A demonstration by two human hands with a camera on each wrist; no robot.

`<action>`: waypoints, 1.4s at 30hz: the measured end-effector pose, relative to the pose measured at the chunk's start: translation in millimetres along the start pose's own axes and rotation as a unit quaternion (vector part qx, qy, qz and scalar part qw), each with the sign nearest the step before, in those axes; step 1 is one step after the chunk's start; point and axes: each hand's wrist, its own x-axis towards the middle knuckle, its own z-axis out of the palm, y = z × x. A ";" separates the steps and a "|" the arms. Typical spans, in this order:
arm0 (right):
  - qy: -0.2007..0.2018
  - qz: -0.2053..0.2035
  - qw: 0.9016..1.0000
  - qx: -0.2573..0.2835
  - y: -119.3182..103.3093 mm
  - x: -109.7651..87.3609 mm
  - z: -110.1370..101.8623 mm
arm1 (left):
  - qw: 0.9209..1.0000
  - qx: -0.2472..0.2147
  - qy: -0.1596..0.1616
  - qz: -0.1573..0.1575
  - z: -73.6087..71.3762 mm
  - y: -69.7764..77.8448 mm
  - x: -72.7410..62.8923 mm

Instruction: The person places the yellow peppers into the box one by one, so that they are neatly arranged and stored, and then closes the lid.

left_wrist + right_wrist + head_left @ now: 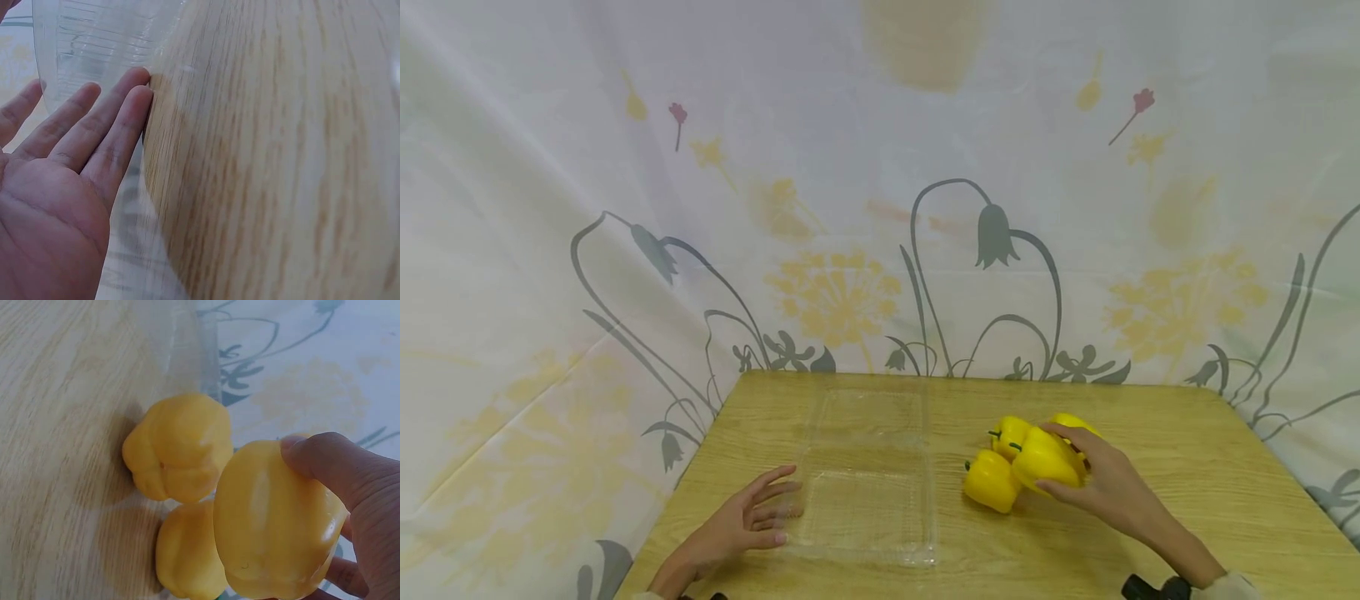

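Note:
My right hand (1112, 483) grips a yellow bell pepper (1047, 460) between thumb and fingers, its green stem pointing left. Beside it on the table lie more yellow bell peppers: one at the front left (992, 481), one behind that (1011, 433), and one at the back (1075, 423) partly hidden by the hand. In the right wrist view the held pepper (275, 525) overlaps a neighbouring one. To the left lies an open clear plastic container (868, 508), its lid (872, 417) folded back. My left hand (748, 517) has loosely extended fingers right at the container's left wall.
The wood-grain table (1135, 550) ends at the back against a white curtain (865, 125) printed with grey and yellow flowers. The curtain also hangs along the left side.

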 end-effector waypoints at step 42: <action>-0.043 -0.048 0.995 0.074 -45.8 46.3 44.7 | 1.000 0.013 -0.005 0.025 -2.0 -3.3 -0.2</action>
